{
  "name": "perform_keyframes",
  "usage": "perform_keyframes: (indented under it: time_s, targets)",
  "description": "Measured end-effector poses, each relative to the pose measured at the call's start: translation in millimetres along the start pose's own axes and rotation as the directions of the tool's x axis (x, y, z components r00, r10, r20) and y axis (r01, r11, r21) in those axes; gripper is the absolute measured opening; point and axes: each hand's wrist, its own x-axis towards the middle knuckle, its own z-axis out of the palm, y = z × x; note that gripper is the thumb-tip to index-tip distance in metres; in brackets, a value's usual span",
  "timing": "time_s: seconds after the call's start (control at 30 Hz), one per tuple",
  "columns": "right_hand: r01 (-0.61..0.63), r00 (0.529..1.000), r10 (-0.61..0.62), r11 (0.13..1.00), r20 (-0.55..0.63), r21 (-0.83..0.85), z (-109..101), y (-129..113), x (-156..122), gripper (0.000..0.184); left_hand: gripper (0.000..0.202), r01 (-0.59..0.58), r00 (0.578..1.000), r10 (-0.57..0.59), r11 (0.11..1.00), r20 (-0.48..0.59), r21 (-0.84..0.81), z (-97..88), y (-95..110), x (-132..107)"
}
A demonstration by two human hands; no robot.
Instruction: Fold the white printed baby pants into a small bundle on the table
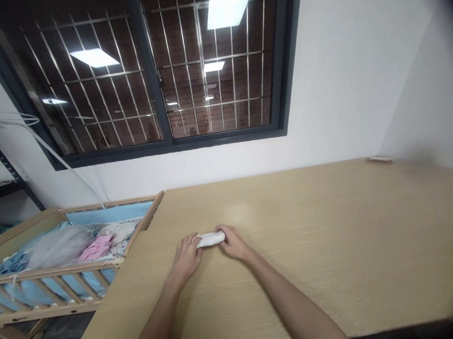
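Observation:
A small white folded bundle [212,239], soft-looking and slightly creased, lies on or just above the wooden tabletop [310,246]; its exact kind is not clear. The fingers of my left hand [187,256] close round its left end. At the opposite end, my right hand [233,243] grips it between thumb and fingers. Only the middle of the bundle shows, since both ends are partly covered by my hands.
To the left stands a wooden crib [61,272] with blue lining, a pink cloth [97,247] and other bedding inside. A small flat object [380,159] lies at the table's far right. Behind the table is a barred window [168,142].

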Motion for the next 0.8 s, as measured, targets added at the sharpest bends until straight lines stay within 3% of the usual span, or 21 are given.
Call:
perform_keyframes:
  time_s: [0.1,0.23,0.33,0.4,0.53,0.67,0.8]
  targets:
    - [-0.090,0.989,0.114,0.970,-0.094,0.226,-4.8,-8.9,5.0,0.034,0.025,0.024,0.999,-0.027,0.995,-0.034,-0.096,-4.6,6.0,2.0]
    - [-0.130,0.955,0.248,0.842,-0.161,0.524,-7.9,-13.1,12.2,0.042,0.038,0.058,0.998,-0.067,0.954,-0.020,-0.294,-1.3,15.5,1.1]
    - [-0.226,0.904,0.386,0.797,-0.184,0.560,-8.5,-7.8,14.9,0.043,0.053,0.165,0.986,-0.128,0.806,0.104,-0.569,6.0,21.7,-2.4]
    - [-0.286,0.866,0.454,0.794,-0.211,0.536,-8.2,-1.6,15.0,0.042,0.061,0.240,0.969,-0.136,0.730,0.208,-0.640,10.6,24.8,-5.1]
    - [-0.327,0.852,0.444,0.866,-0.279,0.379,-3.4,11.7,12.4,0.041,0.064,0.248,0.955,-0.123,0.830,0.270,-0.500,16.1,29.1,-9.9]
    - [-0.317,0.889,0.383,0.911,-0.252,0.266,2.5,18.7,10.4,0.036,0.052,0.159,0.965,-0.115,0.971,0.237,-0.176,14.8,33.9,-11.9]
    - [-0.243,0.934,0.292,0.941,-0.205,0.236,-3.3,10.9,10.4,0.042,0.037,0.115,0.982,-0.107,0.992,0.153,-0.047,6.7,42.5,-11.9]
